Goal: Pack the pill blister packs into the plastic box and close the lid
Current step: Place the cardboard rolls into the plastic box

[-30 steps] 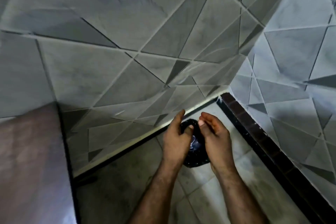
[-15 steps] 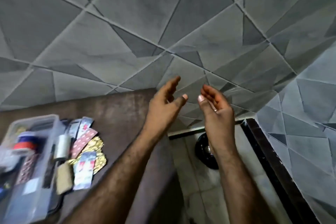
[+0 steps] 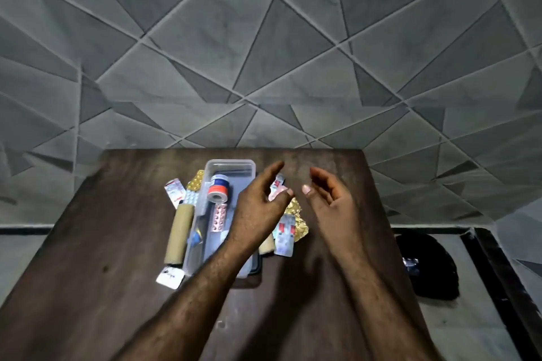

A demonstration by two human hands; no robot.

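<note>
Grey tiles cut into triangles cover the wall behind a dark wooden table [image 3: 117, 243]. On it sits a clear plastic box [image 3: 218, 214], lid off, with a roll of tape [image 3: 218, 192] and a pink blister pack [image 3: 219, 217] inside. More blister packs [image 3: 284, 236] lie loose just right of the box, others on its left beside a cardboard tube [image 3: 179, 233]. Both hands hover empty, fingers spread: the left hand [image 3: 258, 214] over the box's right edge, the right hand [image 3: 331, 205] just right of the loose packs.

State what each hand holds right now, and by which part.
Nothing is held. The left hand and right hand hover open above the scattered pill blister packs beside the clear plastic box.
</note>
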